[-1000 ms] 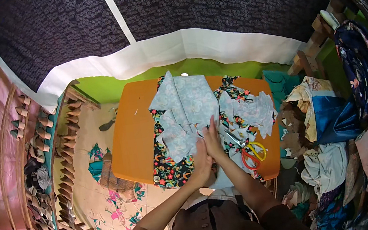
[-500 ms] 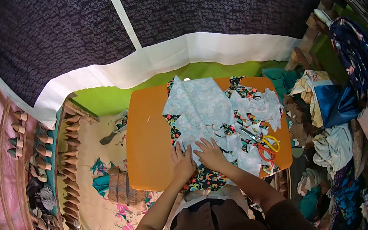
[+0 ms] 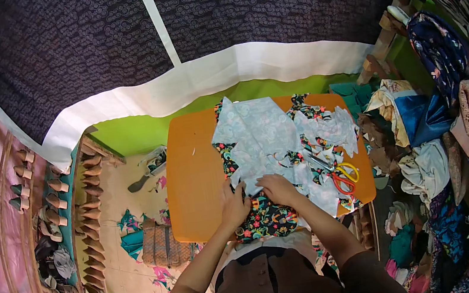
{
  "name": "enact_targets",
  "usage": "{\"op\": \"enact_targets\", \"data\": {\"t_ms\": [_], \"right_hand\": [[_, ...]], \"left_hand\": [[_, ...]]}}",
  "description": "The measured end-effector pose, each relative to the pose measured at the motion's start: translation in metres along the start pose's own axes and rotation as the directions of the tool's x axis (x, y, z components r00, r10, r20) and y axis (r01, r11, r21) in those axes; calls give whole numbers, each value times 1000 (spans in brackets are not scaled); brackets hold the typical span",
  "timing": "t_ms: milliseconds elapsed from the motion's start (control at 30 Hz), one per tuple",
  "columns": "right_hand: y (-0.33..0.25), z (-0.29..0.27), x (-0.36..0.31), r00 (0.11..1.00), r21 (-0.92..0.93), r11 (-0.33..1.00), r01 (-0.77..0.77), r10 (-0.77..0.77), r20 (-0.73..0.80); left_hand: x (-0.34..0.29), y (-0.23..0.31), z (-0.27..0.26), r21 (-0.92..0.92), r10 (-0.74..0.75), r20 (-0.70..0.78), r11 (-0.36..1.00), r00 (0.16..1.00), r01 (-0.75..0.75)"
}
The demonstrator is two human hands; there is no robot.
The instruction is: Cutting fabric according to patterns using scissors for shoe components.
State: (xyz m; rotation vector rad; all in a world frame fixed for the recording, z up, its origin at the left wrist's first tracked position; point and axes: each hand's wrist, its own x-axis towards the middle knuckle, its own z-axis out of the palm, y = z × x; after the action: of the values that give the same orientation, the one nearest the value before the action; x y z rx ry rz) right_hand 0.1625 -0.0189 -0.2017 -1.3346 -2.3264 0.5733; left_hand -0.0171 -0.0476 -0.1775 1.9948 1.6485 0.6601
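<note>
A dark floral fabric (image 3: 268, 216) lies on the orange table (image 3: 196, 176), with pale blue printed cloth pieces (image 3: 257, 134) spread over it. My left hand (image 3: 234, 205) rests flat on the near edge of the pale cloth, fingers apart. My right hand (image 3: 276, 188) lies beside it, also pressing on the cloth's near edge. Neither hand grips anything. Scissors with red and yellow handles (image 3: 339, 172) lie on cut pale pieces to the right of my right hand.
Heaps of mixed fabric (image 3: 425, 137) are piled to the right of the table. A dark patterned curtain with a white hem (image 3: 201, 79) hangs behind. Racks of shoes (image 3: 60, 231) stand at the left. Fabric scraps litter the floor (image 3: 138, 232).
Both hands have drawn back from the middle of the pale cloth to its near edge. The view has tilted, so the table sits lower in the picture.
</note>
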Motion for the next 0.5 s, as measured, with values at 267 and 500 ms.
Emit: {"op": "enact_targets", "data": {"t_ms": [267, 500], "right_hand": [[-31, -49, 21, 815, 810, 321, -491, 497, 297], [-62, -72, 8, 936, 387, 854, -349, 300, 184]], "left_hand": [[-5, 13, -11, -613, -125, 301, 734, 945, 292], [12, 44, -17, -755, -186, 655, -203, 732, 624]]}}
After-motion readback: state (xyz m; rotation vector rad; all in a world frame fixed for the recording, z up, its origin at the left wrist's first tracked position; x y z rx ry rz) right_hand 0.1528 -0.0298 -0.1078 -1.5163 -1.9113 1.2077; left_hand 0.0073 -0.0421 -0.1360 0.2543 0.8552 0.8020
